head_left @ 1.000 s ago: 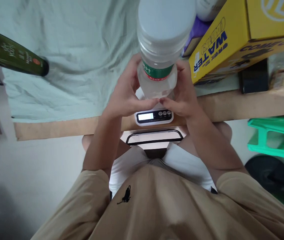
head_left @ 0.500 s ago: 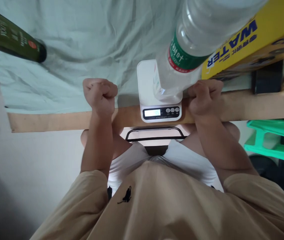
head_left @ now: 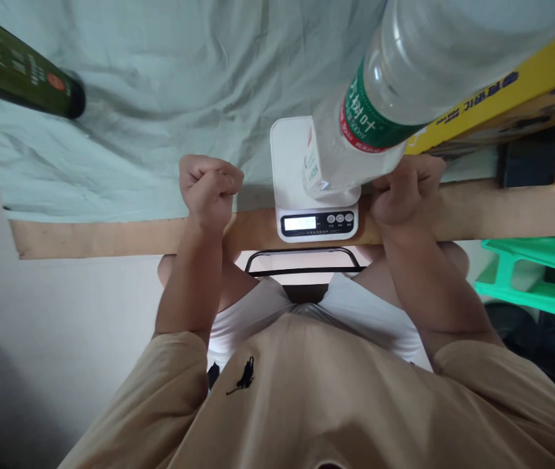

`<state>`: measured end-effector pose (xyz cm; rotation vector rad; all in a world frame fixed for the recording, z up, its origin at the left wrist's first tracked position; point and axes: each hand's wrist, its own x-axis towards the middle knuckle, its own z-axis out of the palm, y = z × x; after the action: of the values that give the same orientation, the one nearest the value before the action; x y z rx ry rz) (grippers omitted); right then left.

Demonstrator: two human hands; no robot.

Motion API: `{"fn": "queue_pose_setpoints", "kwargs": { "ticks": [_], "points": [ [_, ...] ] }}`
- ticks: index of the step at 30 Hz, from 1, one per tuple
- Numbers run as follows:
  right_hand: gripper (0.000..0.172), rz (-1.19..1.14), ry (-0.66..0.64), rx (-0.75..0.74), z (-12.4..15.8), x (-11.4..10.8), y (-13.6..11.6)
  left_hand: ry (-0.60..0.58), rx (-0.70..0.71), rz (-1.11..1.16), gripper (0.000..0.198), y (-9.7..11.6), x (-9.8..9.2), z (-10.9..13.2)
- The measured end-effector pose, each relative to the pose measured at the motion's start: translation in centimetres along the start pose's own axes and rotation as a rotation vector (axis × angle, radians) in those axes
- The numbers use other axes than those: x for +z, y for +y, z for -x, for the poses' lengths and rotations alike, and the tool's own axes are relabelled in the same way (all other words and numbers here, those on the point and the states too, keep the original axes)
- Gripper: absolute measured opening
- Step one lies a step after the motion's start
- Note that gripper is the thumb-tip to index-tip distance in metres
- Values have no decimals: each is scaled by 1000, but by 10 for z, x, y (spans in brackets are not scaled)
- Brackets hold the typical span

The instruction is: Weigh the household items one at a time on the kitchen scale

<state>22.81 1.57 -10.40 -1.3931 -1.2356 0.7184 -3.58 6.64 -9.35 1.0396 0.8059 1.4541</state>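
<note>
A clear plastic bottle [head_left: 355,117] with a green and red label stands on a white kitchen scale [head_left: 287,153] at the table's front edge. The scale's display is lit, but its figures are too washed out to read. Left of the scale, apart from it, my left hand [head_left: 212,189] rests in a fist on the cloth. My right hand [head_left: 404,192] is also curled into a fist, close to the right side of the scale and bottle. The bottle partly covers that hand's far side. Nothing shows in either fist.
A dark green bottle or tube [head_left: 23,71] lies at the far left on the pale green cloth [head_left: 160,85]. Behind my right hand are a yellow box [head_left: 458,117] and a dark rectangular object [head_left: 529,156]. A green plastic stool [head_left: 497,267] stands below the table at right.
My left fist has shifted slightly right, nearer the scale. The bottle's upper part appears farther right and hides more of the yellow box. My right fist has shifted slightly right in the view.
</note>
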Motion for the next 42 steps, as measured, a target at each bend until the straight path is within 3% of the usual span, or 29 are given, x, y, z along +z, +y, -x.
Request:
{"fn": "queue_pose_setpoints", "kwargs": {
  "ticks": [5,13,17,22,28,35,42],
  "points": [
    [78,13,50,-63,1,1,4,8,-21,-11,67,3,3,1],
    [78,88,79,-100,0,1,4,4,-57,-79,72,-7,-8,-2],
    [67,32,107,-200,-1,6,-4,-51,-73,-33,79,0,-3,-3],
    [44,-101,49,-461,-3,12,-8,-33,-82,-39,71,7,5,0],
    [95,-41,-197,-511,-11,23,-5,-39,-45,-47,63,-8,0,-4],
    [94,47,-237,-347,-13,24,-20,-43,-75,-41,53,-13,1,-6],
    [97,-77,-89,-218,-14,24,-13,-6,-137,-147,52,0,9,-3]
  ]
}}
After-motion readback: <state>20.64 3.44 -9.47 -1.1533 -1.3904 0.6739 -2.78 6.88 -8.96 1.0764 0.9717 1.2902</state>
